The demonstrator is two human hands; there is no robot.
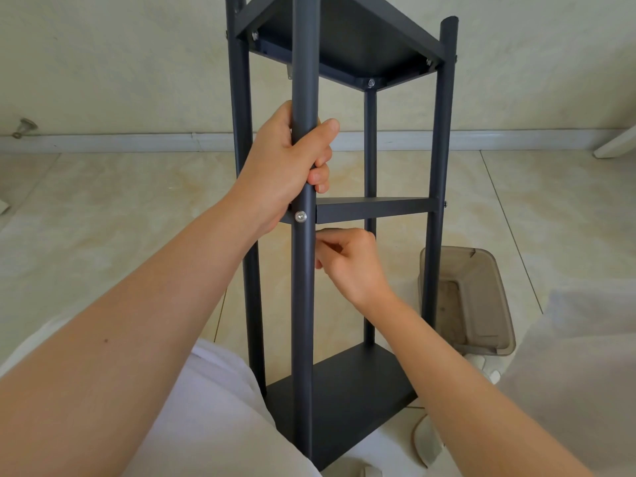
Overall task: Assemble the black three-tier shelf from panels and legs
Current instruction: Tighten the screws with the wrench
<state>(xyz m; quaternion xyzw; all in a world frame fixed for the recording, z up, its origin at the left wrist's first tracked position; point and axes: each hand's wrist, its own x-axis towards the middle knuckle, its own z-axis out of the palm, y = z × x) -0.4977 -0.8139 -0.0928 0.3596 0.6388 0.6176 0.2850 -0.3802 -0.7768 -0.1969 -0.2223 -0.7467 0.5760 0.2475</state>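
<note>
While the shelf (344, 401) stands upright on the floor (103, 218) between my knees, my left grip (289, 160) wraps round its front leg (304, 63) just above the middle panel (373, 208) — my right grip (351, 266) curls beneath that panel; whether it pinches anything, I cannot tell.

Front leg (303, 304) looks like smooth metal tube with a matt black coat, bottom panel (347, 401) same flat black. Screw (300, 216) is shiny bare metal. Tray (481, 297) is smoky see-through plastic, floor (120, 218) is glossy beige tile, trousers (213, 407) are plain white cloth.
</note>
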